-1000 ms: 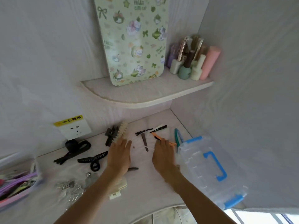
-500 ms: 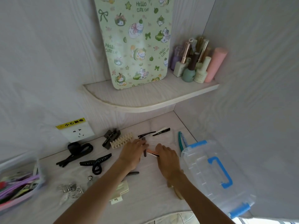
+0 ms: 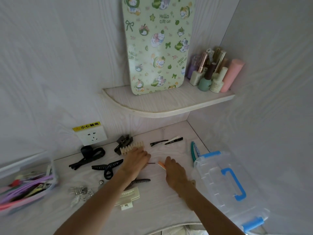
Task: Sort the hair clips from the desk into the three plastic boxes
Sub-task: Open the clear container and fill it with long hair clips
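Note:
My left hand [image 3: 135, 161] lies knuckles up at the middle of the desk, fingers curled over a thin dark clip [image 3: 151, 163] whose tip sticks out to the right. My right hand [image 3: 175, 173] is just right of it, fingers closed on an orange clip [image 3: 161, 165]. A clear plastic box with a blue-handled lid [image 3: 220, 182] stands closed at the right. Another box [image 3: 25, 190] at the left edge holds purple and pink clips. Loose clips lie around: a beige comb clip [image 3: 132, 147], a black bobby pin [image 3: 158, 142], a black-and-white clip [image 3: 174, 140], teal clips [image 3: 193, 150].
Left of my arm lie a black bow clip [image 3: 89, 154], a black claw clip [image 3: 108, 167], silver clips [image 3: 79, 192] and a cream claw clip [image 3: 128, 197]. A corner shelf [image 3: 169, 106] overhangs the back of the desk, carrying bottles [image 3: 211, 72]. A wall socket [image 3: 91, 135] is at the back left.
My left hand went from the beige comb clip to the thin dark clip and closed over it. My right hand drew the orange clip nearer. The view tilted upward.

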`<state>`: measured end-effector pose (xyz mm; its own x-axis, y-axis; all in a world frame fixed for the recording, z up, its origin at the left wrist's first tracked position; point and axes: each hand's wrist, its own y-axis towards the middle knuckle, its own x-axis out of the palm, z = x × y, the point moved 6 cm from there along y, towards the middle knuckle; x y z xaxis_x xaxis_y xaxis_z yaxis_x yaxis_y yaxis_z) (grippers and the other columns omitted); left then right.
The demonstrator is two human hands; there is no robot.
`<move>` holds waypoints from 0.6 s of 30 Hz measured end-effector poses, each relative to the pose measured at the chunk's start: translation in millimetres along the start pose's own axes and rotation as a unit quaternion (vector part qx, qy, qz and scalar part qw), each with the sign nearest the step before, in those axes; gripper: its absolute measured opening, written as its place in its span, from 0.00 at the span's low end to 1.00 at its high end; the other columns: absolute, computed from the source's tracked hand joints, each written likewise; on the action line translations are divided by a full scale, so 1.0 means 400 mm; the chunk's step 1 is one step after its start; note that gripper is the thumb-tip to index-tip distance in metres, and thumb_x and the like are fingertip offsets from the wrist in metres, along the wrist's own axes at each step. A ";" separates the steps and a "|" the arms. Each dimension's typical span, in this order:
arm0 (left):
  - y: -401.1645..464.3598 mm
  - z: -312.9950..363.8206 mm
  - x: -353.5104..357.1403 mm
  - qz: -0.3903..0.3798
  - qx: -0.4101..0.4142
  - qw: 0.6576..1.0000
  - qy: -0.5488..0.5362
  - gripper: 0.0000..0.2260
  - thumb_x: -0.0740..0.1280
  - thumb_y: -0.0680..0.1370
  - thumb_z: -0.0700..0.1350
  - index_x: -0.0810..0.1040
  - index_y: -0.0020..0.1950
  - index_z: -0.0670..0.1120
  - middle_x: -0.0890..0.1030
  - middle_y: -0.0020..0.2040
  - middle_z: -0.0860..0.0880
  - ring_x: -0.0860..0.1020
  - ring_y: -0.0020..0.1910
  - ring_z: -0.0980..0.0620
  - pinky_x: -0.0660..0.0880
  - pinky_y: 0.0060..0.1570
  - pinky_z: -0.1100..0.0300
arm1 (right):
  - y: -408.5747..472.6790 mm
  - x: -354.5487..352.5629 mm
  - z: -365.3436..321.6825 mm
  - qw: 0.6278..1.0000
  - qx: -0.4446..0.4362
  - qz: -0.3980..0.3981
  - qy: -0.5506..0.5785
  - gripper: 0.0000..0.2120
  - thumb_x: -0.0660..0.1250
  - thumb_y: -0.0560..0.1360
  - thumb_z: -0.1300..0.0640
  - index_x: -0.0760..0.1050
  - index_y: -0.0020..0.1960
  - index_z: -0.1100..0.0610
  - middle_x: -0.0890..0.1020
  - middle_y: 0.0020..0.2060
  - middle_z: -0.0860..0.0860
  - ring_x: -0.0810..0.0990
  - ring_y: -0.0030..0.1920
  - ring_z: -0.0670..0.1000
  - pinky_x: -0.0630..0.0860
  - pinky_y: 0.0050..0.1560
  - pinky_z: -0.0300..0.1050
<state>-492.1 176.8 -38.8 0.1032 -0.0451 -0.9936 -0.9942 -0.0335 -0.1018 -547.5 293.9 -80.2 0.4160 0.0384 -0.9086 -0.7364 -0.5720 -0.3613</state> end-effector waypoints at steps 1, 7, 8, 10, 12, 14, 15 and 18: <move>-0.018 -0.006 -0.014 0.043 -0.013 0.998 -0.051 0.08 0.58 0.80 0.45 0.75 0.53 0.45 0.81 0.50 0.47 0.76 0.54 0.47 0.68 0.57 0.55 | 0.001 -0.005 -0.004 1.000 -0.001 -0.008 0.026 0.22 0.60 0.77 0.63 0.57 0.69 0.59 0.72 0.61 0.57 0.74 0.59 0.55 0.72 0.60 0.47; -0.217 -0.116 -0.103 0.297 -0.214 0.884 -0.290 0.06 0.64 0.77 0.49 0.78 0.50 0.49 0.79 0.41 0.57 0.75 0.36 0.60 0.67 0.39 0.70 | -0.021 -0.070 -0.096 0.982 -0.075 -0.011 0.175 0.06 0.58 0.78 0.59 0.61 0.50 0.51 0.77 0.46 0.55 0.74 0.41 0.51 0.69 0.38 0.41; -0.272 -0.149 -0.103 0.320 -0.253 0.863 -0.297 0.08 0.62 0.77 0.48 0.78 0.52 0.49 0.78 0.43 0.57 0.74 0.38 0.60 0.66 0.39 0.70 | -0.031 -0.078 -0.144 0.976 -0.105 -0.006 0.190 0.07 0.59 0.78 0.60 0.62 0.49 0.51 0.78 0.47 0.55 0.75 0.42 0.51 0.69 0.39 0.42; -0.392 -0.221 -0.098 0.360 -0.318 0.834 -0.271 0.08 0.64 0.78 0.43 0.78 0.55 0.47 0.79 0.44 0.55 0.73 0.41 0.58 0.67 0.41 0.67 | -0.060 -0.088 -0.262 0.960 -0.188 0.000 0.209 0.07 0.59 0.77 0.61 0.65 0.51 0.50 0.78 0.48 0.53 0.75 0.44 0.52 0.69 0.41 0.41; -0.500 -0.294 -0.073 0.368 -0.366 0.821 -0.237 0.07 0.64 0.78 0.40 0.79 0.54 0.46 0.80 0.44 0.51 0.75 0.42 0.53 0.69 0.44 0.62 | -0.091 -0.097 -0.386 0.942 -0.278 0.046 0.183 0.07 0.60 0.77 0.61 0.70 0.53 0.52 0.79 0.48 0.52 0.76 0.46 0.52 0.70 0.45 0.42; -0.618 -0.368 -0.042 0.351 -0.418 0.811 -0.210 0.10 0.59 0.79 0.43 0.79 0.54 0.47 0.81 0.45 0.49 0.77 0.43 0.47 0.68 0.45 0.59 | -0.126 -0.087 -0.533 0.918 -0.360 0.098 0.138 0.11 0.62 0.75 0.64 0.72 0.55 0.54 0.79 0.48 0.51 0.76 0.48 0.52 0.69 0.50 0.46; -0.675 -0.400 -0.029 0.343 -0.444 0.806 -0.190 0.12 0.56 0.78 0.45 0.79 0.53 0.48 0.81 0.46 0.48 0.77 0.43 0.45 0.68 0.45 0.57 | -0.143 -0.069 -0.608 0.903 -0.398 0.118 0.111 0.14 0.64 0.72 0.67 0.73 0.55 0.54 0.79 0.47 0.51 0.76 0.48 0.53 0.69 0.50 0.47; -0.796 -0.457 -0.028 0.332 -0.494 0.789 -0.151 0.13 0.56 0.76 0.43 0.80 0.53 0.47 0.82 0.45 0.47 0.77 0.44 0.42 0.65 0.47 0.58 | -0.173 -0.001 -0.790 0.877 -0.457 0.136 0.052 0.18 0.65 0.65 0.70 0.73 0.51 0.53 0.79 0.41 0.51 0.77 0.43 0.55 0.69 0.44 0.49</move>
<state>-171.3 5.5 13.6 -0.5915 -0.1448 -0.7932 -0.3038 -0.8712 0.3856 -328.0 74.6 11.4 0.3726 -0.2488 -0.8940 -0.0990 -0.9686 0.2282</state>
